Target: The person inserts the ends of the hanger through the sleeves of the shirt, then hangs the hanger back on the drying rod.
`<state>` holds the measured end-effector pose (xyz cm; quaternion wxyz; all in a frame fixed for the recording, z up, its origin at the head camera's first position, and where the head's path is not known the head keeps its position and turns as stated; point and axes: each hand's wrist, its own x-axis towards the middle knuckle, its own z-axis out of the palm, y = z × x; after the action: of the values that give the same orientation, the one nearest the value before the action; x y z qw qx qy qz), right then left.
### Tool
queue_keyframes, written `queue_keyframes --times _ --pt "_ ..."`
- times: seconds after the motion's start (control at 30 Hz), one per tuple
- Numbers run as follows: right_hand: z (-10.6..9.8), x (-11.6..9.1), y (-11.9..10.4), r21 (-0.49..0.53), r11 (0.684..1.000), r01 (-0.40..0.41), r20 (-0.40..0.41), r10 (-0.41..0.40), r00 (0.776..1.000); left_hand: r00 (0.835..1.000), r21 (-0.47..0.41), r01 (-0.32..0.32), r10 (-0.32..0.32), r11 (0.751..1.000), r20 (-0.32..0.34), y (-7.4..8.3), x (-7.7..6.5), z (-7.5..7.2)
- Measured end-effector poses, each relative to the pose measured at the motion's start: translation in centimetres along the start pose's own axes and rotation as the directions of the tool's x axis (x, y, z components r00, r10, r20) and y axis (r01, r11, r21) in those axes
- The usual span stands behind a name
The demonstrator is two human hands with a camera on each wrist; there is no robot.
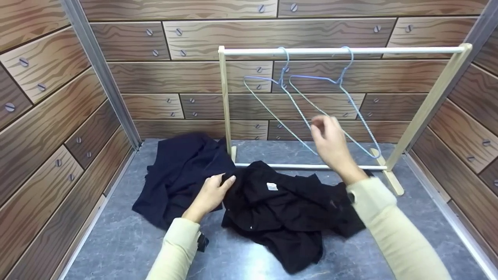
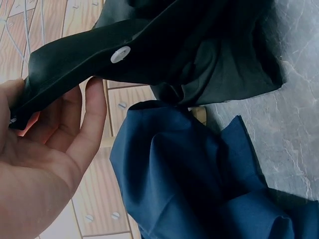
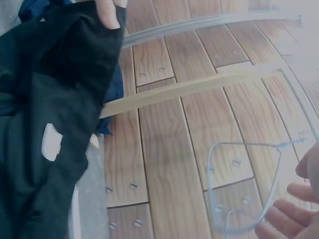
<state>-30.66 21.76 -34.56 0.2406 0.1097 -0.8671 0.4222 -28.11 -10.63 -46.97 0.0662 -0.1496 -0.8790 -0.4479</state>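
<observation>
Wood-patterned walls [image 1: 233,35] close in a grey worktop [image 1: 113,245]; at its back stands a rack [image 1: 408,50] carrying two hangers [image 1: 339,82]. Black garment [image 1: 280,212], with white label [image 1: 272,186], lies rumpled in front of the rack's lower bar. Navy garment [image 1: 183,175] lies to its left, by the left upright.

Left hand [image 1: 210,194]: grip pinches the black garment's left edge. Right hand [image 1: 332,146]: grip holds nothing, fingers loosely bent near the hangers; contact with the wire cannot be told.

Step in hand, judged: readying the black garment and reaching for a hanger. Next move would call for a hold on the hanger, then lifting its hook off the bar.

Room: bare worktop shows at front left and along the right wall. Tight spots: navy garment close beside the left hand; rack's right foot [image 1: 393,182] near the black garment's right end.
</observation>
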Motion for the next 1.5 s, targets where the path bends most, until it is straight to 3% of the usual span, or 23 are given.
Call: queue_keyframes --times 0.23,0.6,0.87,1.03,1.33,1.5 --pt "0.8 3.0 -1.9 -0.098 0.995 -0.030 0.076 0.038 0.996 1.000 -0.006 0.005 -0.005 1.000 0.031 -0.3 -0.4 0.1" --pt "1.6 4.5 -2.7 -0.169 0.986 0.000 0.149 0.026 0.989 0.999 0.002 -0.010 0.010 1.000 0.035 -0.5 -0.6 0.3" --pt "0.7 4.6 -2.0 -0.126 0.992 -0.009 0.045 0.014 0.999 0.999 -0.010 -0.001 0.001 1.000 0.043 -0.6 -0.8 0.3" --pt "0.4 4.6 -2.1 -0.111 0.994 0.006 -0.022 -0.009 1.000 0.999 0.002 -0.029 0.029 1.000 0.035 -0.7 -0.8 0.4" --pt "-0.7 4.5 -2.4 -0.078 0.997 0.008 -0.061 -0.013 0.998 0.999 0.003 -0.003 0.003 1.000 0.043 -0.5 -0.9 0.1" --pt "-1.7 3.4 -2.3 -0.047 0.999 0.008 -0.059 -0.011 0.998 1.000 0.017 -0.011 0.010 1.000 0.007 -0.4 -1.0 -0.3"
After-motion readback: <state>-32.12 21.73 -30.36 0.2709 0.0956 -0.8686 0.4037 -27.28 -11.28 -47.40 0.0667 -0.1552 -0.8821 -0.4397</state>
